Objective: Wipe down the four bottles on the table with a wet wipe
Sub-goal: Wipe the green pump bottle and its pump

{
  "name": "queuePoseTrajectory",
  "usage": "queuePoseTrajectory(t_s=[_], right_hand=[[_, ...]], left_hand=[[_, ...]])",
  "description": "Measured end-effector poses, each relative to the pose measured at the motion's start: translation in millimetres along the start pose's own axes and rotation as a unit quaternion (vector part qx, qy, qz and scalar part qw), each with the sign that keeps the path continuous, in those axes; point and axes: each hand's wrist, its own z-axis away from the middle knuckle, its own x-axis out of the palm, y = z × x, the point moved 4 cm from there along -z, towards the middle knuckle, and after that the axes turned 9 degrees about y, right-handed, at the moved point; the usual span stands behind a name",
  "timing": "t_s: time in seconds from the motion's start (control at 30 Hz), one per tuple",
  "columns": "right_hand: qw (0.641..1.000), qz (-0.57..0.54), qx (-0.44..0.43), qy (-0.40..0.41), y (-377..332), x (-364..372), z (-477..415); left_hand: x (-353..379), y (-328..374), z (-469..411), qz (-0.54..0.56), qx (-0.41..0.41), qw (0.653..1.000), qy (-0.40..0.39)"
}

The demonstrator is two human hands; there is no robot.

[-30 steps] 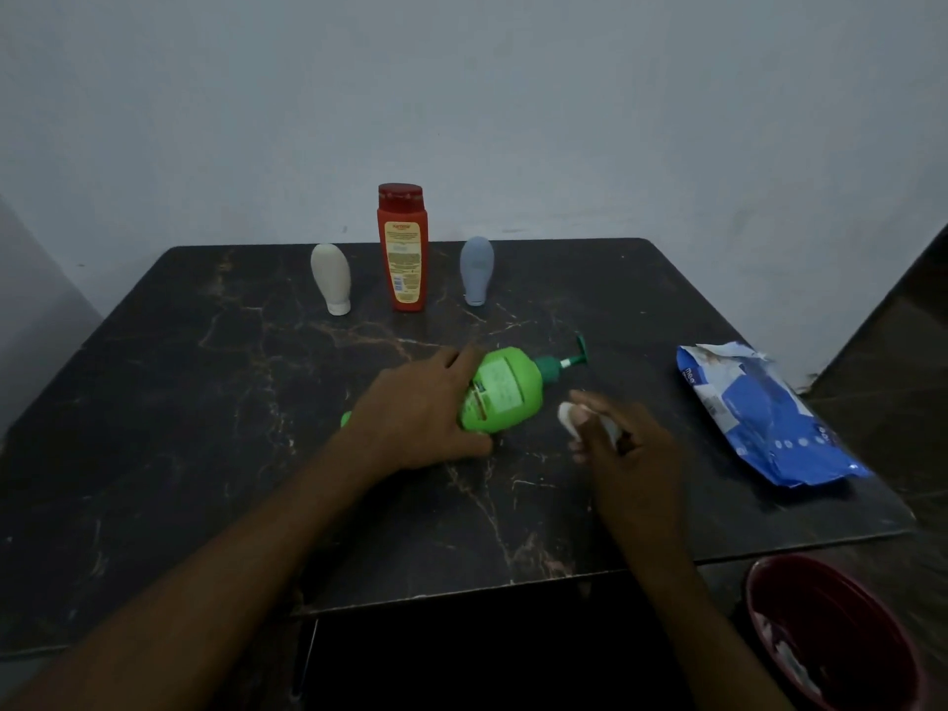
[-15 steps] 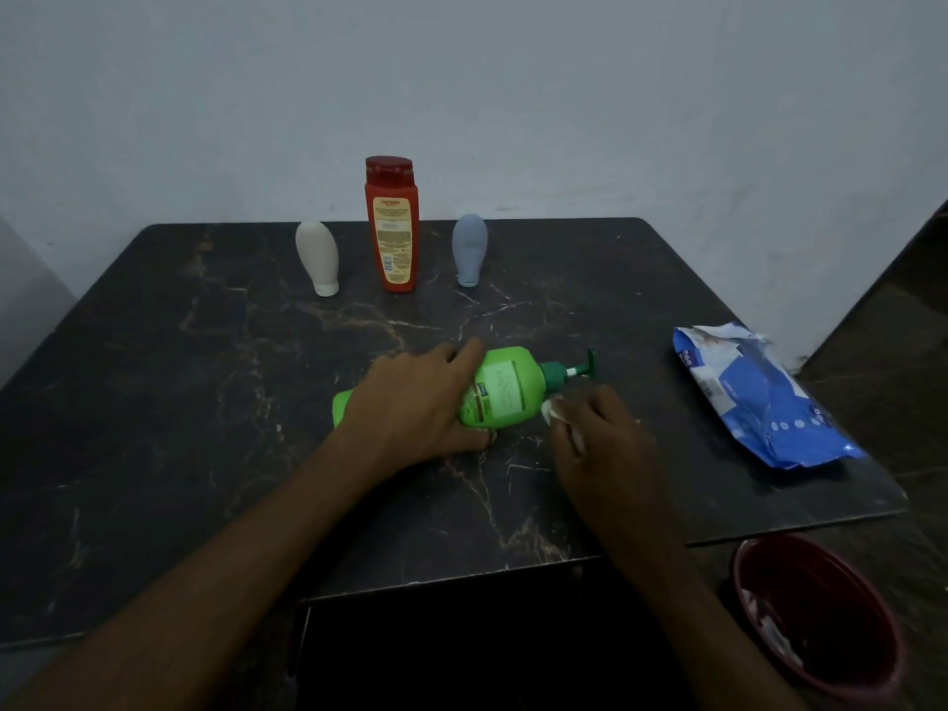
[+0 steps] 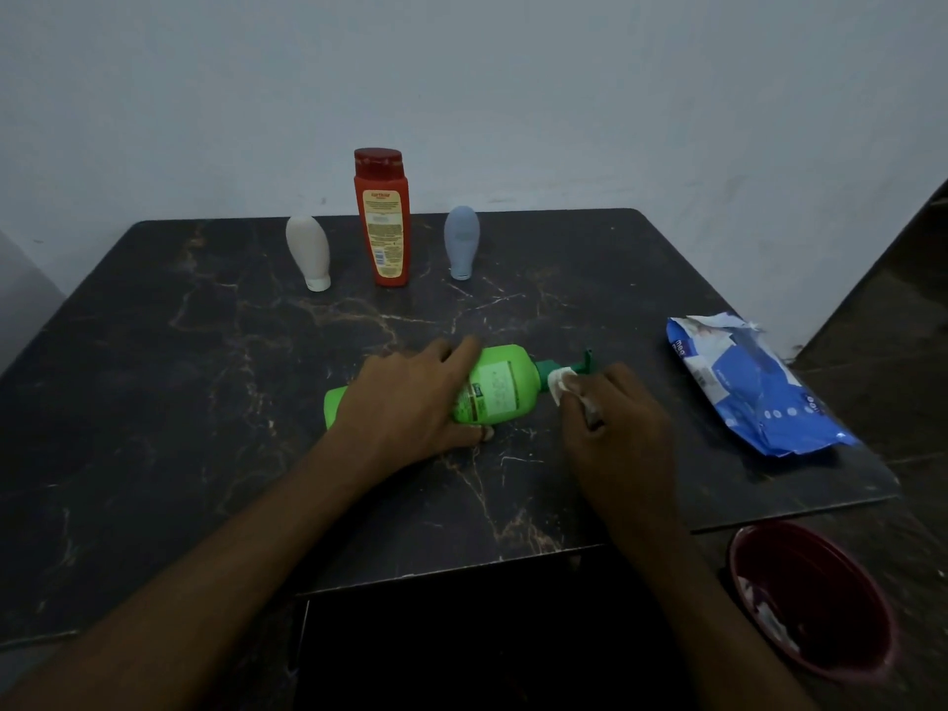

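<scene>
A green pump bottle lies on its side in the middle of the dark marble table, pump pointing right. My left hand grips its body from above. My right hand pinches a white wet wipe against the pump neck. Standing in a row at the back are a white bottle, a taller red bottle and a blue-grey bottle.
A blue wet-wipe pack lies near the table's right edge. A dark red bin with crumpled white wipes inside sits on the floor below the front right corner. A pale wall rises behind the table.
My right hand has carried the wipe left from beside the bottle up onto the pump neck. My left hand keeps its hold on the green bottle.
</scene>
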Motion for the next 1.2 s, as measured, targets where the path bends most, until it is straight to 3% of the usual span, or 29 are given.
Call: queuePoseTrajectory(t_s=[0.27, 0.43, 0.67, 0.83, 1.07, 1.2], right_hand=[[0.997, 0.037, -0.005, -0.066, -6.0, 8.5, 7.0], [1.000, 0.015, 0.009, 0.005, -11.0, -1.7, -1.8], [0.995, 0.081, 0.011, -0.055, -8.9, 11.0, 19.7], [0.999, 0.038, 0.006, 0.006, -15.9, -1.4, -3.3], [0.988, 0.103, -0.003, -0.116, -11.9, 10.1, 13.3], [0.995, 0.082, 0.015, -0.061, -11.2, -2.1, -7.0]], left_hand=[[-3.9, 16.5, 13.6, -0.023, -0.010, 0.998, 0.063], [-2.3, 24.9, 13.5, -0.013, -0.017, 0.999, 0.050], [-0.5, 30.1, 13.6, 0.002, -0.058, 0.998, 0.036], [4.6, 35.4, 13.8, -0.006, -0.065, 0.998, 0.011], [15.3, 34.4, 19.0, -0.055, -0.056, 0.997, 0.016], [21.8, 34.7, 20.0, -0.053, -0.056, 0.997, 0.020]])
